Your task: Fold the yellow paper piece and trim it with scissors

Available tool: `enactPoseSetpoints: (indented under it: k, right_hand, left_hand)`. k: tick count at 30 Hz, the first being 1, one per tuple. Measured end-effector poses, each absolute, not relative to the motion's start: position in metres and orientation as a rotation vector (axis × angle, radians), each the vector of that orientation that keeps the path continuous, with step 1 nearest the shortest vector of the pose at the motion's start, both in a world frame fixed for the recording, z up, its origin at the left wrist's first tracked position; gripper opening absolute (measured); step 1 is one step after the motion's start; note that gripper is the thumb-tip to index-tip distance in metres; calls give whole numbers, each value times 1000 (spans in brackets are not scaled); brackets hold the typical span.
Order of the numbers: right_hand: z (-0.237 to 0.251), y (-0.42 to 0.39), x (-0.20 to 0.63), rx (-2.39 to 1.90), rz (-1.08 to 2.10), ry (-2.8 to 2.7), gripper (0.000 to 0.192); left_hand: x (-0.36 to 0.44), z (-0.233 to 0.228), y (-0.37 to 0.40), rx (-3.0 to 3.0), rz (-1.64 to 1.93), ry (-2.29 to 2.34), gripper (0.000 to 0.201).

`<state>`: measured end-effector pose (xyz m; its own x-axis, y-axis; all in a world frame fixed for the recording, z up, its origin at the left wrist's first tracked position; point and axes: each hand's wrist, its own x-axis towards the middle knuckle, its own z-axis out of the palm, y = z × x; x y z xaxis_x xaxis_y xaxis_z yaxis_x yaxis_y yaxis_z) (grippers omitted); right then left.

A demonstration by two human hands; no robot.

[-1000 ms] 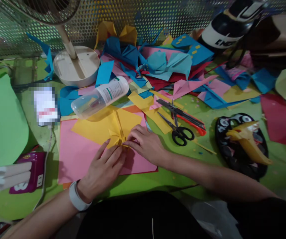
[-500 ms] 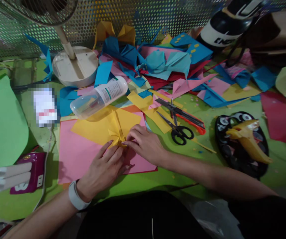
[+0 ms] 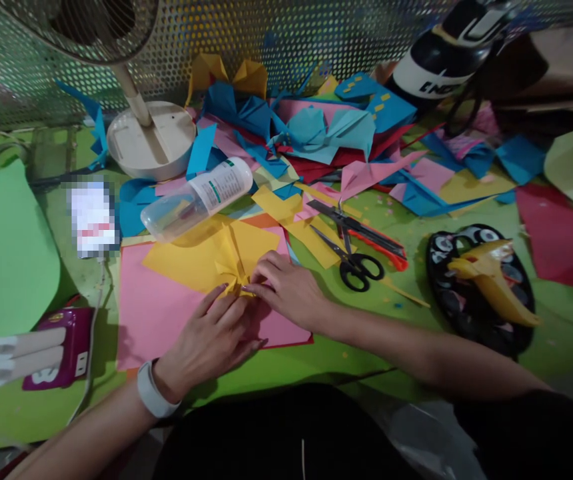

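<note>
Green covers the counter, strewn with blue, pink and yellow paper scraps before a perforated metal screen (a fan's round base stands at the back left). Yellow folded paper lies on a pink sheet, its long axis running left to right, its pleated tip pointing toward the person. Left hand and right hand pinch that tip, fingers narrowed on it. Scissors lie just right.
</note>
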<state>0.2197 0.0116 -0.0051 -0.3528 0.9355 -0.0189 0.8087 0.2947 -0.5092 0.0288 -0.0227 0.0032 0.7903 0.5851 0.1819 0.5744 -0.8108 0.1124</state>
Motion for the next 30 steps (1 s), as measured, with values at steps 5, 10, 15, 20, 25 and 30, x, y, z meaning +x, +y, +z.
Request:
enactPoseSetpoints:
  k: [5, 10, 15, 20, 25, 30]
  right_hand:
    - [-3, 18, 220, -1655, 759, -2243, 28]
    - [1, 30, 218, -1705, 800, -2180, 27]
    - [5, 40, 218, -1697, 853, -2204, 29]
    - [6, 47, 218, -1678, 1076, -2088, 26]
    - [1, 56, 216, -1637, 1257, -1980, 31]
    - [-1, 66, 208, -1673, 1180, -1965, 30]
  left_hand:
    - [30, 2, -21, 2897, 320, 948, 39]
    - [30, 3, -21, 2862, 329, 941, 36]
    - [30, 1, -23, 2864, 363, 952, 34]
    - [30, 2, -24, 2910, 365, 950, 36]
    - [31, 1, -26, 2948, 356, 958, 42]
    - [29, 0, -26, 2970, 338, 961, 46]
